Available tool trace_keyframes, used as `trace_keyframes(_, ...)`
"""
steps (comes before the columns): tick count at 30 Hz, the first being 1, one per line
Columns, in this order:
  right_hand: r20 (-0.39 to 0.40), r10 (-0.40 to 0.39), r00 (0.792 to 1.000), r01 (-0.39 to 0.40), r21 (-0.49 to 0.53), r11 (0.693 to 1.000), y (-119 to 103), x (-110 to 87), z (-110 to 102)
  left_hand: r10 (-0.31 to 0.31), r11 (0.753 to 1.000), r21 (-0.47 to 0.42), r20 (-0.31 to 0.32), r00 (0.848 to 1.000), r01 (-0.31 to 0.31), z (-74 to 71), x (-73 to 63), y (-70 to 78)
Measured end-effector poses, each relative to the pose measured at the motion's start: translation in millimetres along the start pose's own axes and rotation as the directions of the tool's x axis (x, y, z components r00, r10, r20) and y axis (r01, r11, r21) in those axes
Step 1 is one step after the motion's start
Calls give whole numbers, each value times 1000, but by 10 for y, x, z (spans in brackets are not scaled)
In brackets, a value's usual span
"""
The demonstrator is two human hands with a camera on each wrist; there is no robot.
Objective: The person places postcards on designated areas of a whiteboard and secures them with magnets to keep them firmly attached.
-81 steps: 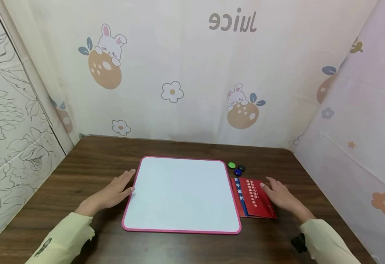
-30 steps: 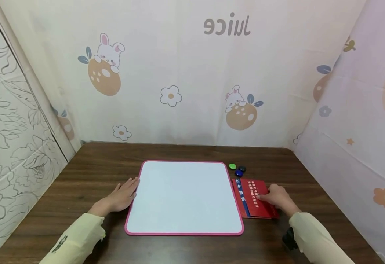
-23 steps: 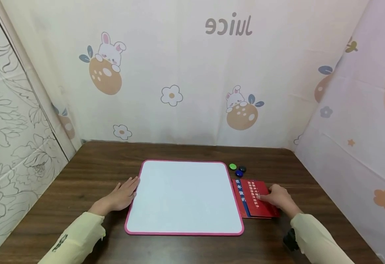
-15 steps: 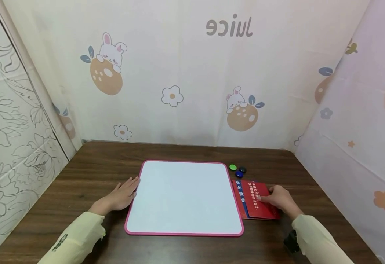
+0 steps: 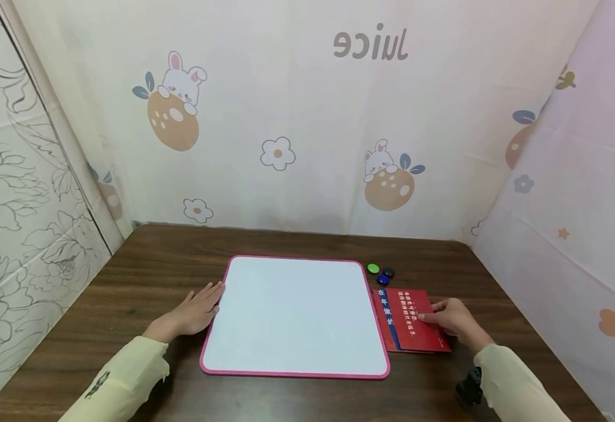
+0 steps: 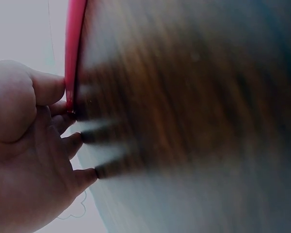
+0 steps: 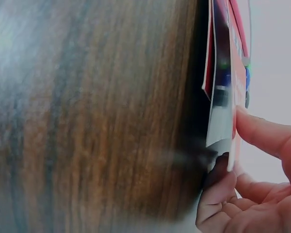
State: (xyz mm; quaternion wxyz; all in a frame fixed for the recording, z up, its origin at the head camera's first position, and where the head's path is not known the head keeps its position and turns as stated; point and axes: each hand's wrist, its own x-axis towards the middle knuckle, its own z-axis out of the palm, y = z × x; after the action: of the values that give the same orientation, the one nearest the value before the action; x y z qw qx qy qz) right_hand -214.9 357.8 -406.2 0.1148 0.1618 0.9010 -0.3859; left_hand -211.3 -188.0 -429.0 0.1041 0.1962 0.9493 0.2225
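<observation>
In the head view a white board [image 5: 295, 316] with a pink frame lies on the table. My left hand [image 5: 193, 310] rests at the board's left edge, fingers fairly straight; in the left wrist view the thumb and fingertips are by the pink rim [image 6: 73, 43]. To the board's right is a small stack of cards with a blue-striped one [image 5: 386, 310] showing under a red card [image 5: 410, 328] with white lettering. My right hand [image 5: 455, 319] pinches the red card by its right edge. The right wrist view has the thumb on its face and fingers underneath, the edge lifted slightly.
Beyond the cards sit three round magnets: a green one [image 5: 373, 268], a black one [image 5: 388, 272] and a blue one [image 5: 383, 279]. The dark wooden table [image 5: 286, 398] meets a printed curtain [image 5: 307, 176] at the back, with more curtains at both sides.
The right hand has gone from lying loosely over the cards' right side to pinching the red card's edge. The left hand moved slightly onto the board's edge, then stayed there.
</observation>
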Motion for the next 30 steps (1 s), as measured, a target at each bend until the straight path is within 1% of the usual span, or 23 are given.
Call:
trace_keyframes(8, 47, 0, 999, -6, 122, 992, 59, 0, -82, 6, 1000, -8, 2, 1000, -6, -20, 2, 27)
trace_keyframes(14, 104, 18, 994, -43, 243, 969, 74, 6, -160, 0, 1000, -1, 3, 1000, 0, -13, 5, 28)
trace_keyframes(17, 132, 23, 991, -61, 287, 956, 79, 8, -195, -4, 1000, 2, 4, 1000, 4, -12, 8, 26)
trace_keyframes(25, 152, 34, 988, -84, 340, 937, 90, 41, -225, -6, 1000, 4, 12, 1000, 6, -7, 15, 12)
trace_keyframes(30, 171, 49, 984, -111, 373, 921, 52, 36, -248, -7, 1000, 5, 15, 1000, 7, -7, 24, 3)
